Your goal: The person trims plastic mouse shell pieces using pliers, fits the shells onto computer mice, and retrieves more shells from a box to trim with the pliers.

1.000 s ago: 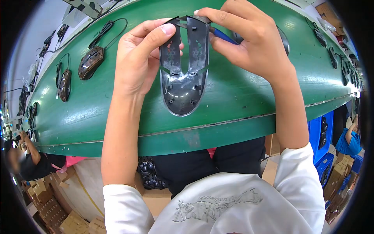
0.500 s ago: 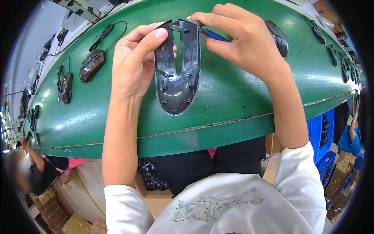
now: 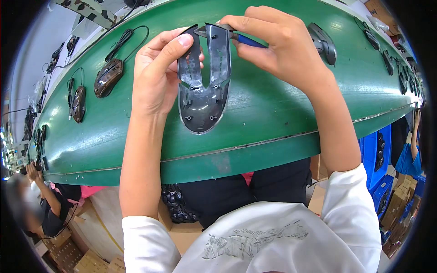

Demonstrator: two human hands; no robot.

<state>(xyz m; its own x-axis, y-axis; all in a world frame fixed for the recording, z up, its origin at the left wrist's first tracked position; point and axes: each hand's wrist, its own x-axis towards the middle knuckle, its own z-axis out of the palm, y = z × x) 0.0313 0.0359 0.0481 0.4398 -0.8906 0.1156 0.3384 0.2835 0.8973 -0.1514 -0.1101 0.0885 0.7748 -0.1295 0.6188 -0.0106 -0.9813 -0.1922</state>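
Note:
A black mouse top shell (image 3: 202, 107), its inner side with small posts facing me, hangs over the green work surface with its rounded end toward me. My left hand (image 3: 159, 68) pinches the tip of its left prong between thumb and fingers. My right hand (image 3: 282, 50) is closed on a blue-handled tool (image 3: 248, 41) at the tip of the right prong. The tool's dark metal end reaches across the gap between the two prongs. My right fingers partly cover the tool.
The green work surface (image 3: 273, 109) carries two dark corded mice (image 3: 109, 78) (image 3: 78, 104) on the left and a black mouse part (image 3: 322, 44) beyond my right hand. More mice lie far right. A co-worker (image 3: 41, 204) is at the lower left, another (image 3: 409, 157) at the right near blue crates (image 3: 380, 168).
The shell and both my hands have shifted slightly left. Both stay closed on what they hold. The mice on the left have moved slightly down in view, and the co-worker at left has moved.

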